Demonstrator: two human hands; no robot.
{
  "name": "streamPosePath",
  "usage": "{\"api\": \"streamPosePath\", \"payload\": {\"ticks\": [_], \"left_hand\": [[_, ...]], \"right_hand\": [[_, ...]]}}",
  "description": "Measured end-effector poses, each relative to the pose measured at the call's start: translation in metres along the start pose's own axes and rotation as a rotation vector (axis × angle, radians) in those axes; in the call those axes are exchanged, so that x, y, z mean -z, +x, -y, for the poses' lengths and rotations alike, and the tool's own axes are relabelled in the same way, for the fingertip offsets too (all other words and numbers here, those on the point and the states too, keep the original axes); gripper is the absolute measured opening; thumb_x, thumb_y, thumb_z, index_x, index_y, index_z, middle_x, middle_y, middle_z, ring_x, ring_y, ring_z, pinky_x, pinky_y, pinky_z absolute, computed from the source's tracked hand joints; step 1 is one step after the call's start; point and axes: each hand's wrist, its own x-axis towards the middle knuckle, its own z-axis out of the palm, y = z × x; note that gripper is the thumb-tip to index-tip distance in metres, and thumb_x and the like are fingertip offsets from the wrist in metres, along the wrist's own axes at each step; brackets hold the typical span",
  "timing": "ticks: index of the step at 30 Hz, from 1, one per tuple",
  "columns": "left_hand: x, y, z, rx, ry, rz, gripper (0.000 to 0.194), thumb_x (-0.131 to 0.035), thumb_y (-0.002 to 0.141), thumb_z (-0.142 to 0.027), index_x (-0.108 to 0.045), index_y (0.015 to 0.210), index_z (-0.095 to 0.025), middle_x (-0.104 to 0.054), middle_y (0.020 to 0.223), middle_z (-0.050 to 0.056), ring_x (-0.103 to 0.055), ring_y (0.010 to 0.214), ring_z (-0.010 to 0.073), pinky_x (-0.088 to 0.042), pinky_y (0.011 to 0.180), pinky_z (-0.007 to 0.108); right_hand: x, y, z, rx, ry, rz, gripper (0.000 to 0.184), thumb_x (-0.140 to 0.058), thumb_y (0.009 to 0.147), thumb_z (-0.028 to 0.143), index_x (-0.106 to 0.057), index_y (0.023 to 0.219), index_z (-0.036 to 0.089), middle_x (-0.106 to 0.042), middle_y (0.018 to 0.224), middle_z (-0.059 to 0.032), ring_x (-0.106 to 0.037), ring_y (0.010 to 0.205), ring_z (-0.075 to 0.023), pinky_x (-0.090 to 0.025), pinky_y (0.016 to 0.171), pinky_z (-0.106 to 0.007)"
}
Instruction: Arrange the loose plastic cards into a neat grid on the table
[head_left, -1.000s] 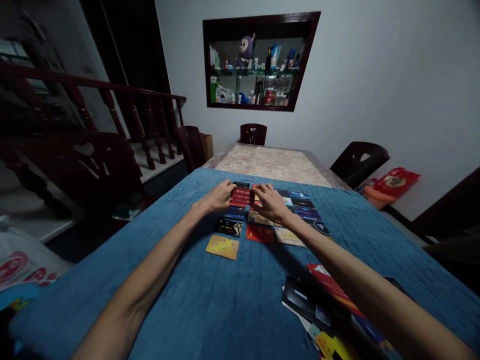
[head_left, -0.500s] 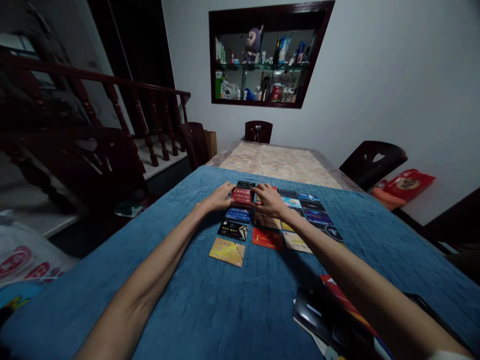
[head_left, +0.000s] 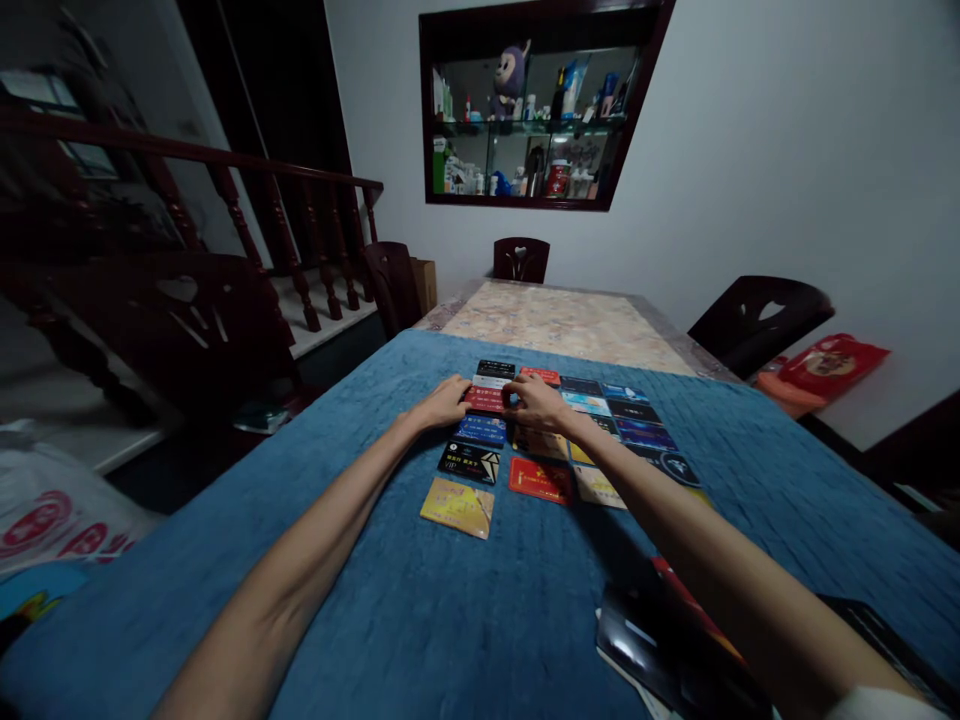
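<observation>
A red card (head_left: 486, 399) lies in the leftmost column of cards on the blue cloth. My left hand (head_left: 445, 403) is at its left edge, fingers bent against it. From the other side my right hand (head_left: 538, 404) pinches its right edge, thumb and fingers curled. Just beyond it shows a strip of a pale card (head_left: 491, 382), then a black card (head_left: 496, 368). Nearer to me in the same column are a blue card (head_left: 481, 430), a black VIP card (head_left: 469, 462) and a gold card (head_left: 458, 507). My right hand and forearm partly cover the neighbouring column.
More columns of cards lie to the right, among them a red card (head_left: 540, 480) and a dark purple card (head_left: 646, 434). A black wallet-like case (head_left: 637, 630) sits at the front right, under my forearm. The blue cloth (head_left: 360, 590) covers the table's near part.
The red card has shifted slightly toward me, and a pale strip now shows beyond it. Both hands stay at its sides. The view has tilted a little.
</observation>
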Motion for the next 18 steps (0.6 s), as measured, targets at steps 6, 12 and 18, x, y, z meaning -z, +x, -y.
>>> {"api": "streamPosePath", "payload": {"ticks": [6, 12, 18], "left_hand": [[-0.0008, -0.0002, 0.0007, 0.003, 0.007, 0.016, 0.027, -0.053, 0.083, -0.019, -0.066, 0.105, -0.012, -0.063, 0.101, 0.01, -0.061, 0.095, 0.0234, -0.05, 0.09, 0.033], [-0.0007, 0.0, 0.0018, 0.002, 0.008, 0.032, 0.026, -0.052, 0.083, -0.019, -0.067, 0.103, -0.012, -0.063, 0.098, 0.009, -0.06, 0.094, 0.0223, -0.05, 0.089, 0.031], [-0.0005, 0.0, 0.0032, 0.012, 0.022, 0.043, 0.026, -0.051, 0.084, -0.022, -0.069, 0.101, -0.012, -0.063, 0.094, 0.008, -0.06, 0.091, 0.0216, -0.05, 0.087, 0.031]], "right_hand": [[-0.0021, 0.0018, 0.001, -0.012, 0.005, 0.028, 0.032, -0.062, 0.088, 0.04, -0.07, 0.111, 0.02, -0.064, 0.121, -0.0129, -0.054, 0.114, -0.0289, -0.045, 0.08, -0.031], [-0.0032, 0.0032, 0.0026, -0.005, -0.014, 0.054, 0.03, -0.061, 0.088, 0.037, -0.072, 0.109, 0.019, -0.068, 0.116, -0.0123, -0.056, 0.113, -0.0302, -0.044, 0.082, -0.031], [-0.0069, 0.005, 0.0017, 0.009, -0.029, 0.058, 0.032, -0.063, 0.088, 0.036, -0.072, 0.113, 0.019, -0.071, 0.114, -0.0117, -0.057, 0.113, -0.0291, -0.043, 0.088, -0.032]]}}
